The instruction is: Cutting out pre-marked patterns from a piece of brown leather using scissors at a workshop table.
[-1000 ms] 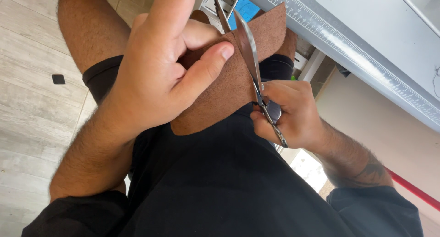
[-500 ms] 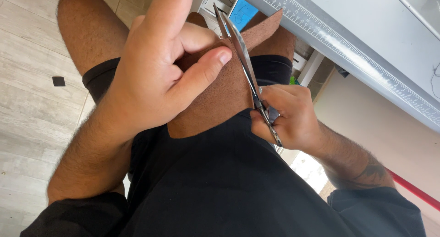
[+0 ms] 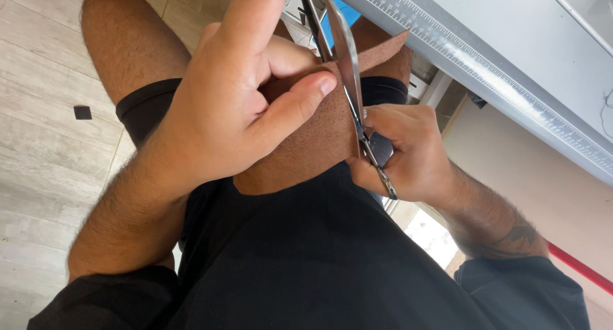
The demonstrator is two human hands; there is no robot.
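Gripped in the right hand [image 3: 408, 154], closed around the handles, a pair of metal scissors [image 3: 348, 81] is held with its long blades pointing up and away from the body, parted around the right edge of a brown leather piece [image 3: 319, 138]. That piece is pinched by the left hand [image 3: 236, 106], thumb pressed on its face, just left of the blades and touching none of them. Beyond, a grey table edge [image 3: 498, 68] with a ruled scale is seen.
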